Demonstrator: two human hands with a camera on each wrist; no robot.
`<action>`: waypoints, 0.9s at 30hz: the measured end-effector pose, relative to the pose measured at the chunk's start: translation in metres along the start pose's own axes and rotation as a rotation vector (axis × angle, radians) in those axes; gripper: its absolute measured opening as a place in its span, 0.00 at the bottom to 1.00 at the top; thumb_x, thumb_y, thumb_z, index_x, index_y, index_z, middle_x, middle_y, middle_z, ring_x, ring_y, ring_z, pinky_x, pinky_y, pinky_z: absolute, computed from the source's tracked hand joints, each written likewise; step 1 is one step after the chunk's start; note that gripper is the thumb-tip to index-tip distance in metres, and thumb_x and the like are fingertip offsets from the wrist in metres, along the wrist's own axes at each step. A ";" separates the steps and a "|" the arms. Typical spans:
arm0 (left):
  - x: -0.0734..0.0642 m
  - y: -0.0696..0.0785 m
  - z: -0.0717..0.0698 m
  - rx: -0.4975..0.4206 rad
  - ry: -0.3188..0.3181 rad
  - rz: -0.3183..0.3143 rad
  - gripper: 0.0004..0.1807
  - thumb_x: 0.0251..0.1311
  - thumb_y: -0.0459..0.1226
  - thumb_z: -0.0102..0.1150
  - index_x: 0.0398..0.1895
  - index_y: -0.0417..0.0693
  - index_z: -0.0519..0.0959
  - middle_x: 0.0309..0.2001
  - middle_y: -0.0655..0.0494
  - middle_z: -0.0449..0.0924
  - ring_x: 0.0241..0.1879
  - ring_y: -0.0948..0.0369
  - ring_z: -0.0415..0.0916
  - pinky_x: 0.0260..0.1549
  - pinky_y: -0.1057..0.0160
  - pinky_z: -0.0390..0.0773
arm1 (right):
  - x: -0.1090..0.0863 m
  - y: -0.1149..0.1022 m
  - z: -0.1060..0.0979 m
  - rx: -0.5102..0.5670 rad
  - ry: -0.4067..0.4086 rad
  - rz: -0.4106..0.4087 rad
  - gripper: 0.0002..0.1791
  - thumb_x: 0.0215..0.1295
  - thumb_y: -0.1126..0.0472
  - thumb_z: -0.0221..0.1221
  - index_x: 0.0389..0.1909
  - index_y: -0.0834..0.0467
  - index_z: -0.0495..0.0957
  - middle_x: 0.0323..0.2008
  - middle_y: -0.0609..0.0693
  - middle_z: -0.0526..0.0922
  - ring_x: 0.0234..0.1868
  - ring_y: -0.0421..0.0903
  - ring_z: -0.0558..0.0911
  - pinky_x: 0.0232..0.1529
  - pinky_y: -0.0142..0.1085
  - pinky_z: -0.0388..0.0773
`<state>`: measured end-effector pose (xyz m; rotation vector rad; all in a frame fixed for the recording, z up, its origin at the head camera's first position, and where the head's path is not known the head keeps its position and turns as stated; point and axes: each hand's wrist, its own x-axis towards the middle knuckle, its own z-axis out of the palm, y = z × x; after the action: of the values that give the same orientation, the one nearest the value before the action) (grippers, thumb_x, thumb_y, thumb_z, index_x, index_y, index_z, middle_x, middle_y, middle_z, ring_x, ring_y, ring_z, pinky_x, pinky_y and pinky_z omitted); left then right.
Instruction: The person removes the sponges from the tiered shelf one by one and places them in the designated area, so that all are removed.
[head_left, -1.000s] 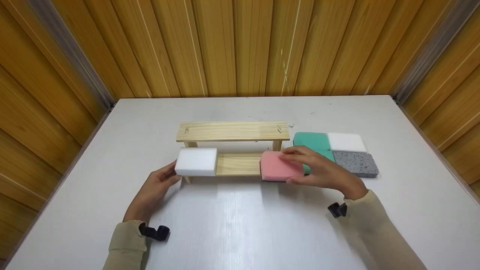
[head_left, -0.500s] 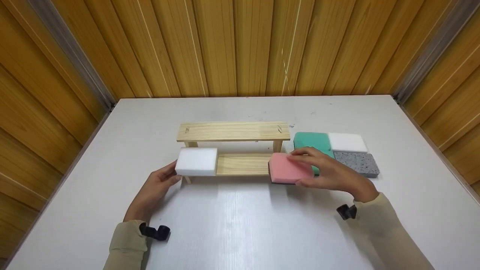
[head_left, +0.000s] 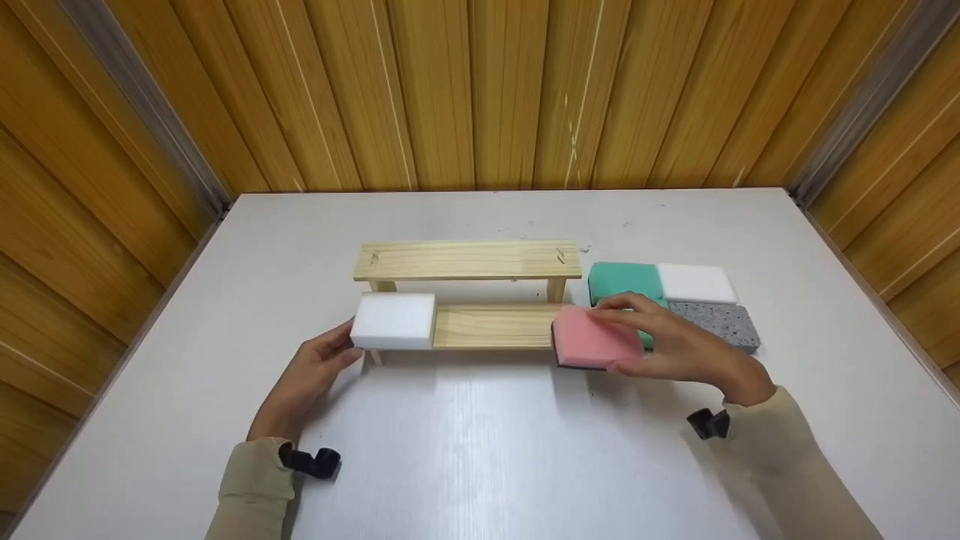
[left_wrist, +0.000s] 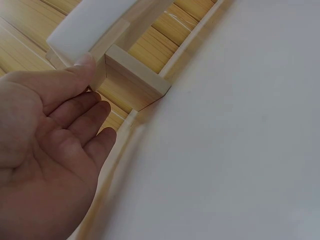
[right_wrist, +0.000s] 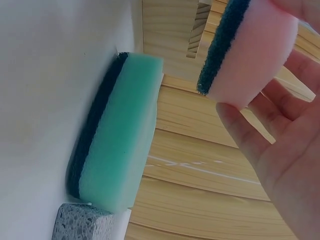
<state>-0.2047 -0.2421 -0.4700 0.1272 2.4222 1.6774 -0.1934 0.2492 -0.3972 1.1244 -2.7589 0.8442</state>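
Observation:
A small two-tier wooden rack [head_left: 495,327] stands on the table. On the left of its lower shelf lies a white sponge block [head_left: 394,321]. My left hand [head_left: 313,382] grips the rack's left end beside that block; in the left wrist view the thumb [left_wrist: 86,62] lies against the shelf end and the index finger is mostly hidden. My right hand [head_left: 679,345] pinches a pink sponge [head_left: 596,337] with a dark scouring layer underneath. It is held up off the table at the rack's right end, tilted, as the right wrist view shows.
Right of the rack lie green sponges [head_left: 626,277], partly covered by my right hand, a second white block [head_left: 697,283] and a grey speckled block [head_left: 718,324]. The upper shelf [head_left: 466,259] rises behind the lower one. Wood-patterned walls [head_left: 495,90] border the table.
My right hand has carried the pink sponge rightward and slightly toward me, away from over the lower shelf. The left hand, rack and white block have stayed put.

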 end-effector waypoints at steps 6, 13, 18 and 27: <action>0.001 0.000 -0.001 0.011 -0.001 -0.004 0.32 0.67 0.36 0.54 0.73 0.45 0.58 0.72 0.46 0.59 0.73 0.50 0.55 0.71 0.50 0.56 | -0.004 0.003 -0.002 -0.017 -0.021 0.023 0.35 0.52 0.56 0.71 0.63 0.54 0.73 0.59 0.50 0.72 0.57 0.45 0.73 0.53 0.45 0.77; 0.000 0.001 -0.001 -0.005 -0.008 0.004 0.32 0.67 0.36 0.54 0.73 0.45 0.58 0.73 0.47 0.59 0.73 0.51 0.56 0.71 0.51 0.57 | -0.009 0.007 -0.004 -0.007 -0.034 0.022 0.36 0.51 0.57 0.71 0.63 0.55 0.73 0.58 0.51 0.72 0.56 0.46 0.73 0.53 0.46 0.77; -0.001 0.002 -0.001 -0.004 -0.014 0.016 0.32 0.67 0.35 0.54 0.73 0.44 0.57 0.73 0.47 0.58 0.72 0.51 0.56 0.70 0.52 0.59 | -0.012 0.010 -0.004 -0.024 -0.037 0.027 0.36 0.50 0.57 0.72 0.63 0.55 0.73 0.57 0.49 0.73 0.55 0.44 0.73 0.51 0.42 0.78; -0.002 0.002 0.001 -0.015 -0.012 0.036 0.31 0.67 0.34 0.53 0.73 0.43 0.58 0.73 0.47 0.57 0.72 0.51 0.57 0.70 0.54 0.60 | -0.020 0.014 -0.004 -0.021 -0.038 0.060 0.35 0.49 0.58 0.72 0.62 0.54 0.74 0.55 0.48 0.73 0.52 0.43 0.73 0.48 0.39 0.79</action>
<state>-0.2028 -0.2409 -0.4681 0.1795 2.4122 1.7046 -0.1887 0.2728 -0.4050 1.0704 -2.8388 0.8057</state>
